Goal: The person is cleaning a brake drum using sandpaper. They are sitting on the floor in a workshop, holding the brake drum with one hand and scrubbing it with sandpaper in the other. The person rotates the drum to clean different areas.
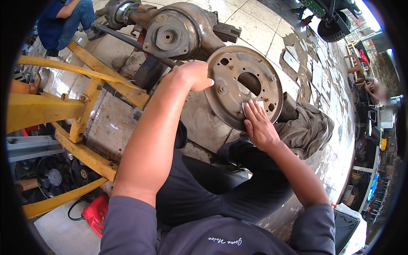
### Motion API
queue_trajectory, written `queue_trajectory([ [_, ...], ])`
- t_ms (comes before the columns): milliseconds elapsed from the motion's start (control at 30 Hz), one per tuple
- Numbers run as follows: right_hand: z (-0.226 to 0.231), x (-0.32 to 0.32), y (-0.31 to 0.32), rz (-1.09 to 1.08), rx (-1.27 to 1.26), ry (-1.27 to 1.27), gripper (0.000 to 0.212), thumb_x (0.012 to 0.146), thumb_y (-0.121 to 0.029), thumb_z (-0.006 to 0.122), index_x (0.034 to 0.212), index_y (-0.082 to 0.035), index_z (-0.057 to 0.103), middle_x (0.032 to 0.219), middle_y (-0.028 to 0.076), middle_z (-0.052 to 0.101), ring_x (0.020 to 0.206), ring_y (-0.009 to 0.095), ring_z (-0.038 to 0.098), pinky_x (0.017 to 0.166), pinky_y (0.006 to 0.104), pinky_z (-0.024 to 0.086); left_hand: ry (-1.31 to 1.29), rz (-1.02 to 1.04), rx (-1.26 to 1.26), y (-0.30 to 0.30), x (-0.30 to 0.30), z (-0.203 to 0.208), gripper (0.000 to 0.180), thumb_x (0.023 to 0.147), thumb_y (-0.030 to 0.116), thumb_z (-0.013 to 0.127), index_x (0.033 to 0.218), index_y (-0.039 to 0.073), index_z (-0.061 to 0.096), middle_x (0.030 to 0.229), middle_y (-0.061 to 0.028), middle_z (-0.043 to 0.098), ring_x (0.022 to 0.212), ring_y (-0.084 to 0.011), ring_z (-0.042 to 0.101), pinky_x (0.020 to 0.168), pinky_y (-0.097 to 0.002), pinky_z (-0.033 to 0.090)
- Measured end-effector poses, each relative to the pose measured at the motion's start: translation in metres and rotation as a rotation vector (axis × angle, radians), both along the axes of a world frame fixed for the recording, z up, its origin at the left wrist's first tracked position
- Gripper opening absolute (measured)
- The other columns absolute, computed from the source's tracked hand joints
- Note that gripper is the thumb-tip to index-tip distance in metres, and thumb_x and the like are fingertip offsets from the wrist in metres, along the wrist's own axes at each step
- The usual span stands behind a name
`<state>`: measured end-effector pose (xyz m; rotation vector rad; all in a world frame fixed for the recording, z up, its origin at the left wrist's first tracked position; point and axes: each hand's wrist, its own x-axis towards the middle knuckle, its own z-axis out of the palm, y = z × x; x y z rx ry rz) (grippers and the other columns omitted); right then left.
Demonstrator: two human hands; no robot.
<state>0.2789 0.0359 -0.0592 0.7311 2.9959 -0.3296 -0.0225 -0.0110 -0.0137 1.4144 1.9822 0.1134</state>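
A round, brown, worn brake backing plate [229, 80] stands facing me at the end of the axle housing, with a large centre hole, smaller holes and studs. My left hand [193, 75] is closed on its left edge, thumb at the rim and the other fingers mostly hidden. Low on the plate's face, my right hand [260, 127] presses a small whitish pad [245, 108] with fingers nearly flat. Most of the pad lies under the fingers, and I cannot make out if it is cloth or abrasive paper.
Behind the plate lies a rusty axle housing [193, 21]. A yellow metal frame [46, 111] fills the left side, near a red container [97, 212]. Brown-grey cloth [310, 129] bunches right of the plate. Another person [70, 23] crouches at upper left. Broken tiles [291, 59] cover floor at right.
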Motion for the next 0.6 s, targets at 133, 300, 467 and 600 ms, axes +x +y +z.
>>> queue_trajectory([
  [133, 0.0, -0.007, 0.006, -0.038, -0.003, -0.006, 0.051, 0.106, -0.027, 0.037, 0.148, 0.002, 0.037, 0.154, 0.024, 0.035, 0.146, 0.039, 0.028, 0.121, 0.047, 0.024, -0.036, 0.011, -0.009, 0.004, -0.003, -0.001, 0.054, 0.092, 0.03, 0.065, 0.136, 0.002, 0.053, 0.135, -0.0223, 0.057, 0.128, -0.0353, 0.053, 0.109, -0.0409, 0.041],
  [300, -0.004, 0.0, -0.002, -0.03, 0.007, 0.011, 0.051, 0.105, -0.026, 0.039, 0.148, 0.003, 0.036, 0.154, 0.025, 0.034, 0.145, 0.041, 0.029, 0.12, 0.0484, 0.025, 0.027, -0.015, -0.014, -0.001, -0.001, 0.002, 0.062, 0.093, 0.032, 0.063, 0.143, -0.001, 0.045, 0.143, -0.0222, 0.051, 0.134, -0.0336, 0.048, 0.113, -0.0395, 0.038],
  [467, -0.005, -0.006, 0.008, -0.04, 0.02, 0.046, 0.05, 0.104, -0.024, 0.041, 0.146, 0.004, 0.038, 0.153, 0.026, 0.035, 0.144, 0.042, 0.03, 0.119, 0.0498, 0.026, 0.002, -0.007, -0.06, 0.0, 0.001, 0.017, 0.068, 0.094, 0.034, 0.062, 0.147, -0.003, 0.039, 0.149, -0.0218, 0.045, 0.139, -0.0315, 0.043, 0.116, -0.0383, 0.035],
  [600, -0.008, -0.012, 0.004, -0.062, 0.023, 0.063, 0.049, 0.104, -0.023, 0.04, 0.146, 0.003, 0.038, 0.152, 0.027, 0.036, 0.144, 0.042, 0.029, 0.119, 0.0496, 0.026, 0.03, -0.03, -0.049, -0.004, 0.002, 0.015, 0.068, 0.094, 0.034, 0.062, 0.146, -0.003, 0.04, 0.148, -0.0215, 0.046, 0.137, -0.0316, 0.045, 0.115, -0.0382, 0.036],
])
